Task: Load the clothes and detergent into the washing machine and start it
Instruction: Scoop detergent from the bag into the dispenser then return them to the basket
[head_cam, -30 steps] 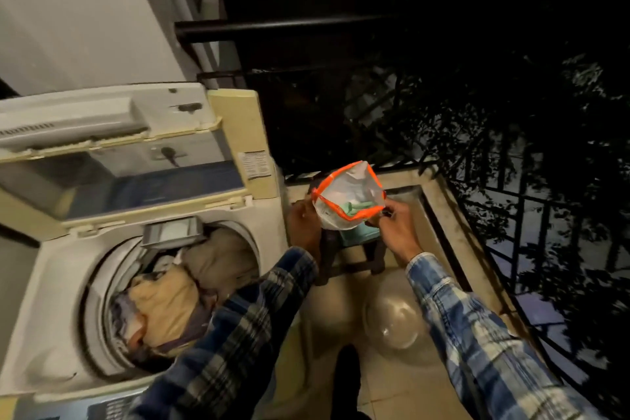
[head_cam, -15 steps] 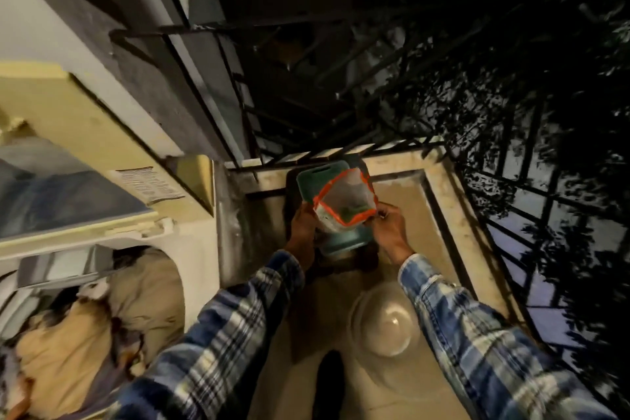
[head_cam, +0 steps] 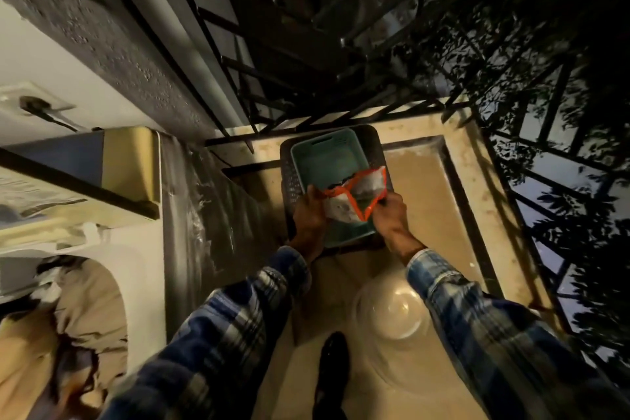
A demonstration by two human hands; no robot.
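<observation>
Your left hand (head_cam: 308,216) and right hand (head_cam: 392,213) each pinched the orange-edged clear plastic pouch (head_cam: 370,186) over the teal plastic tray (head_cam: 324,160).

Left hand (head_cam: 308,215) and right hand (head_cam: 392,215) pinching opposite sides of orange-edged detergent pouch (head_cam: 366,186) over near right corner of teal tray (head_cam: 327,157), tray seated on dark perforated stool (head_cam: 289,177), clothes (head_cam: 68,317) in open washing machine (head_cam: 146,266) at left, clear bowl (head_cam: 392,314) on floor (head_cam: 429,215)
</observation>
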